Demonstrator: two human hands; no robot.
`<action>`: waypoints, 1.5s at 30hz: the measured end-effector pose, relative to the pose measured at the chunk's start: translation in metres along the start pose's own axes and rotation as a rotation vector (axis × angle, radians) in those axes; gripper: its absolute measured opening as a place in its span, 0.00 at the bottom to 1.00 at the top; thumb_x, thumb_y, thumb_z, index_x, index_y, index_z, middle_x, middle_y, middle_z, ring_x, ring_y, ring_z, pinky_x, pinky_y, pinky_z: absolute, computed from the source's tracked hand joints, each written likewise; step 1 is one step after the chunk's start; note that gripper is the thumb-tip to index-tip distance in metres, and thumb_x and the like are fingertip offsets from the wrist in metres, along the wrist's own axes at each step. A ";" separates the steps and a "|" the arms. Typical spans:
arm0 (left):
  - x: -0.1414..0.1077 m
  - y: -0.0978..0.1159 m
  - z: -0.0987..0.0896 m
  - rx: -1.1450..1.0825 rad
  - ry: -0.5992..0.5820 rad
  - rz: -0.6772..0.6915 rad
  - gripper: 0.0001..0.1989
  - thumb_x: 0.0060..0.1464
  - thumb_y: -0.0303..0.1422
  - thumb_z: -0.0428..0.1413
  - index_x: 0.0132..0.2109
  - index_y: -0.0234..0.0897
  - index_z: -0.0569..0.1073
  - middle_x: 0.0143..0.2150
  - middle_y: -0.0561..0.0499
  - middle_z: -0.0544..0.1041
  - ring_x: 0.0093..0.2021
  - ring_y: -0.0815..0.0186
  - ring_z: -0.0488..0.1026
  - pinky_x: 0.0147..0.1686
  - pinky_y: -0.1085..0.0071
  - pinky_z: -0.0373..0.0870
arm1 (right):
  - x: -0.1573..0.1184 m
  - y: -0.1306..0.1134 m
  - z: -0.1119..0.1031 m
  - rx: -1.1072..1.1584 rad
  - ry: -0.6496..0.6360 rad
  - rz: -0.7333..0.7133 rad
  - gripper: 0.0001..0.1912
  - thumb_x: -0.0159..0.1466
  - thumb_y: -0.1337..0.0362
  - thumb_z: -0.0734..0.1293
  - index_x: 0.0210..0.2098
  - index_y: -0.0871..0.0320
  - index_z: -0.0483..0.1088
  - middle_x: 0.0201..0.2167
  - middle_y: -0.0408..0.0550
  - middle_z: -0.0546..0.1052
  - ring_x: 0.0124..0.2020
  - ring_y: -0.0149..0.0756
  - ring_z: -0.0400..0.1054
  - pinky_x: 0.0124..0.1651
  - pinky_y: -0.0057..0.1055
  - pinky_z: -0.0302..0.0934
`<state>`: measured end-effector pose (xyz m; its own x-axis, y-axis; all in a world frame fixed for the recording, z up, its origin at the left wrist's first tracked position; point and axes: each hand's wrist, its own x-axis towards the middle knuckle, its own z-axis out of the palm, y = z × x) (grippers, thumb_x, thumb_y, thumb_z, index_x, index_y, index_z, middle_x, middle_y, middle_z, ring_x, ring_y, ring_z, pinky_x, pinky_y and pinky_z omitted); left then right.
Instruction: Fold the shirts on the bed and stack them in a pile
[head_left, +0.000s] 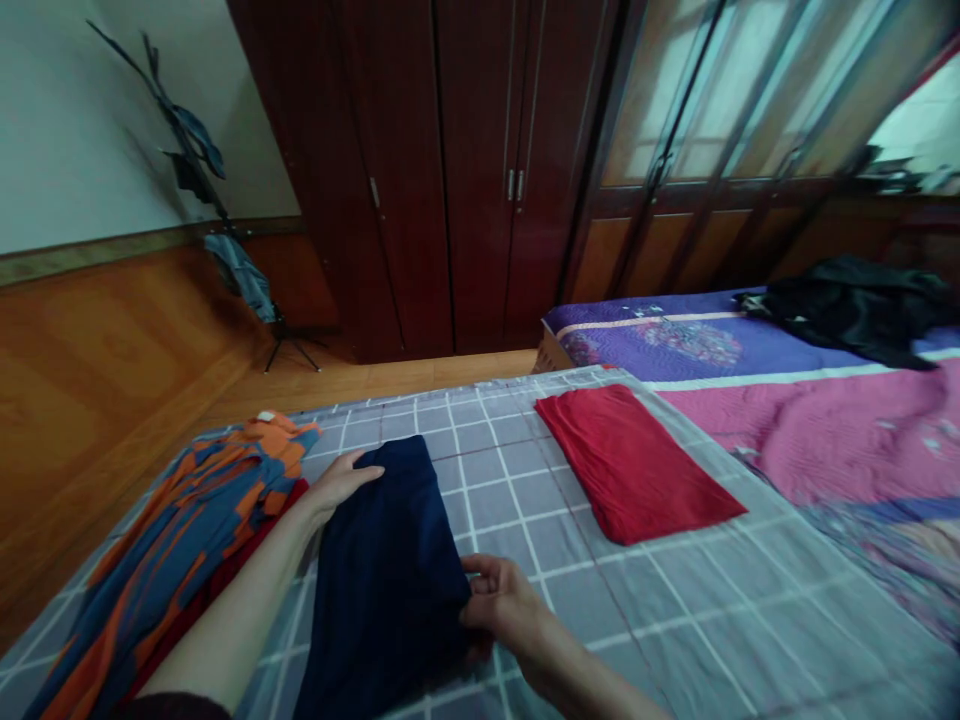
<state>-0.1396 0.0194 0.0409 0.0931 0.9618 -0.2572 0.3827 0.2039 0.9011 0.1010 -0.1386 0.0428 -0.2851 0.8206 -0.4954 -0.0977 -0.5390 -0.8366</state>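
A navy blue folded garment (390, 575) lies lengthwise on the grey checked bed cover (517, 480); its exact kind does not show. At its far left corner is my left hand (345, 485), thumb on top of the cloth and the other fingers along the edge, partly hidden. My right hand (499, 605) pinches the garment's right edge between thumb and fingers. To the right, apart from both hands, a red folded garment (634, 460) lies flat in a neat rectangle. Left of my left forearm is a loose orange and blue garment (217, 530), with dark red cloth (225, 580) beside it.
Beyond the bed stands a dark red wardrobe (480, 180). A coat rack (202, 170) with some clothes is at the left wall. On the right, a second bed (750, 400) with a purple and pink cover bears a black garment (855, 300).
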 end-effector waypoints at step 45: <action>0.133 0.169 0.336 0.370 -0.019 0.508 0.18 0.45 0.22 0.53 0.46 0.35 0.71 0.50 0.39 0.72 0.57 0.50 0.64 0.57 0.55 0.57 | -0.072 -0.035 -0.334 -0.395 0.726 -0.256 0.27 0.48 0.71 0.60 0.48 0.63 0.71 0.16 0.36 0.66 0.15 0.26 0.57 0.19 0.24 0.52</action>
<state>0.2467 0.1203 0.0419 0.3624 0.9178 0.1622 0.5790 -0.3580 0.7325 0.4433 -0.1151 0.0295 0.3935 0.8986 -0.1943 0.3014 -0.3257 -0.8962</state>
